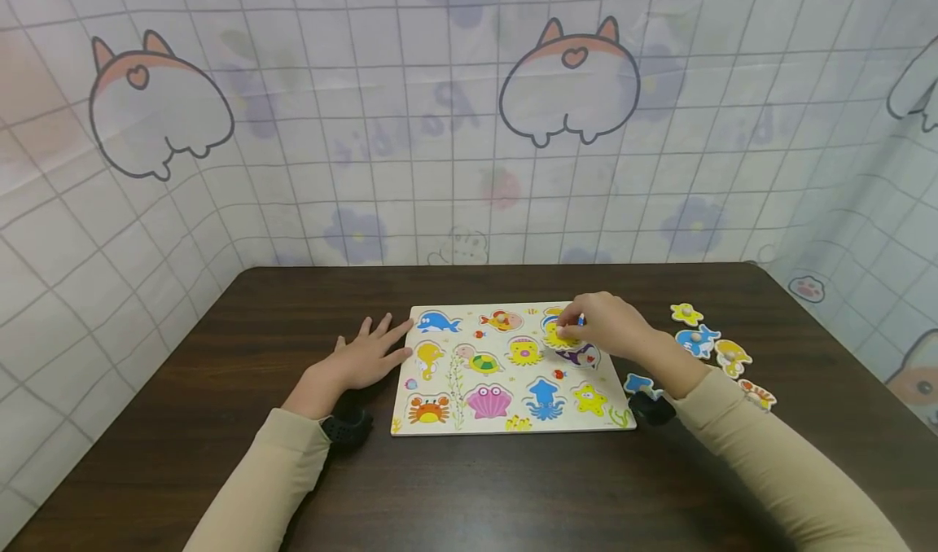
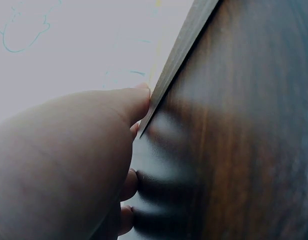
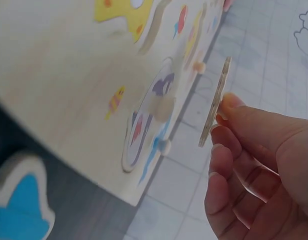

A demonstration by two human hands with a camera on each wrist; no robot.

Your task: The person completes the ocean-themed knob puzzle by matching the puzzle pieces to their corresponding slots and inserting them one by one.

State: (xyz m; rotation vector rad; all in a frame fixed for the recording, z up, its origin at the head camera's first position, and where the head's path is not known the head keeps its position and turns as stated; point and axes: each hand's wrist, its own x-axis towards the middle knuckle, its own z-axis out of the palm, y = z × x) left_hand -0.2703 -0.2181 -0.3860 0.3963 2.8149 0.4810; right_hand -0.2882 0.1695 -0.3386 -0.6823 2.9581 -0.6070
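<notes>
A wooden peg puzzle board (image 1: 469, 377) with sea-animal pictures lies on the dark table. My right hand (image 1: 604, 324) pinches a yellow puzzle piece (image 1: 558, 339) by its knob, over the board's upper right part. In the right wrist view this piece (image 3: 215, 102) shows edge-on, raised off the board, and its picture faces away. Below it is a purple piece (image 1: 582, 357) with a knob. My left hand (image 1: 359, 361) is spread flat on the table at the board's left side. In the left wrist view its thumb (image 2: 139, 102) touches the board's edge.
Right of the board lie loose pieces: a yellow flower-like one (image 1: 686, 314), a blue one (image 1: 699, 340), a yellow one (image 1: 732, 357) and an orange-striped one (image 1: 757, 395). Another blue piece (image 1: 637, 383) sits by the right wrist. A patterned curtain (image 1: 454, 186) stands behind the table.
</notes>
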